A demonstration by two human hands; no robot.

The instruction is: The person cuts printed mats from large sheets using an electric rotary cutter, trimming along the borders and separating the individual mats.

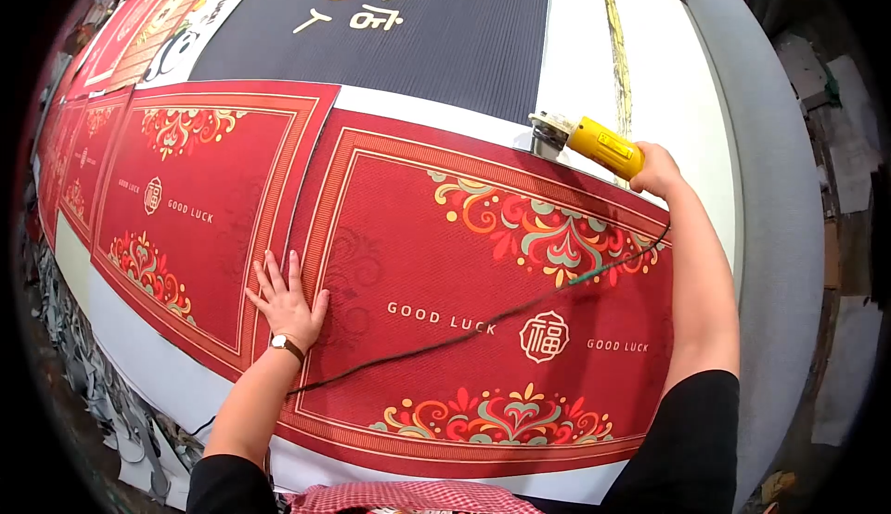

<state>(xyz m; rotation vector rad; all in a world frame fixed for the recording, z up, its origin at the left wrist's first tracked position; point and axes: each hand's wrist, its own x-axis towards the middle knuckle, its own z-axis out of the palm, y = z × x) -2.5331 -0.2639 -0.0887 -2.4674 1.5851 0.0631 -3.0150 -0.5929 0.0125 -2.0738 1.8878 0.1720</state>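
Note:
My right hand (pixel 657 172) is closed round the yellow body of an electric cutter (pixel 603 145). The metal head of the cutter sits at the far edge of a red printed mat (pixel 464 263), by a white strip. My left hand (pixel 290 310) lies flat, fingers spread, near the seam between this mat and a second red mat (pixel 209 245) on the left. Both mats carry "GOOD LUCK" lettering and floral corners. A dark cord (pixel 399 358) runs across the right mat and passes by my right forearm. The cutter's blade cannot be made out.
Beyond the red mats lies a dark grey ribbed mat (pixel 445 40) with printed characters. White sheet material (pixel 668 68) with a yellow streak is at the right, beside a long grey roll (pixel 775 235). Grey offcuts (pixel 139 444) pile along the left edge.

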